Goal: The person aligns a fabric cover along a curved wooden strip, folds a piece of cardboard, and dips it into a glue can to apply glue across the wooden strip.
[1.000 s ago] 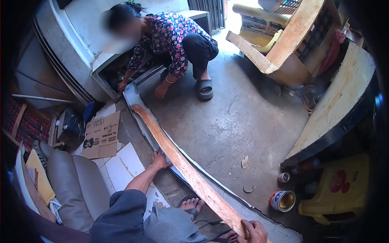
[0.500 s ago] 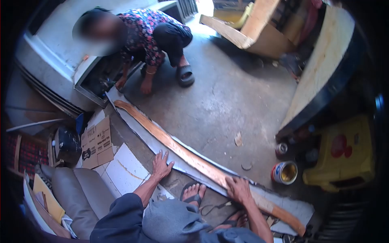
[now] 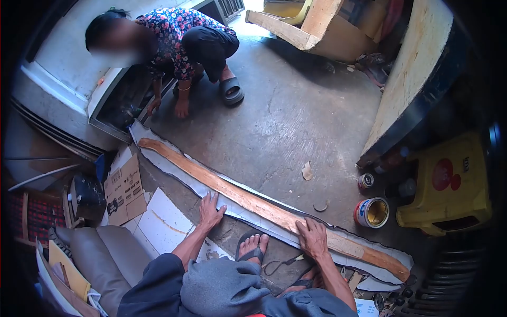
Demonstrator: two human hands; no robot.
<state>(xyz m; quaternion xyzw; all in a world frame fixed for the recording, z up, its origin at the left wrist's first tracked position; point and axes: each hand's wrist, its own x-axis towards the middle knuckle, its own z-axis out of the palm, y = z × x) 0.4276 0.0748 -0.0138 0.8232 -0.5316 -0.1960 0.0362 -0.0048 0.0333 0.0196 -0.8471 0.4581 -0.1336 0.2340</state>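
A long brown strip (image 3: 227, 187), looking like wood or leather, lies along a longer white sheet (image 3: 182, 174) with dark ragged edges on the floor. My left hand (image 3: 210, 212) rests with fingers spread on the near edge of the sheet, beside the strip. Over toward the right end, my right hand (image 3: 313, 239) lies with fingers stretched out across the strip and the sheet's near edge. Both hands press from above and hold nothing. Part of the strip is hidden under my right fingers.
A co-worker (image 3: 185, 45) squats by the far end of the sheet, hands low. Opened cans (image 3: 371, 212) and a yellow plastic stool (image 3: 449, 185) stand right. A cardboard piece (image 3: 125, 189) and a grey cushion (image 3: 108, 259) are left. A wooden frame (image 3: 311, 31) sits behind.
The sheet and strip now lie straighter and flatter, with the right end shifted. My hands stay in nearly the same places. The view has tilted slightly.
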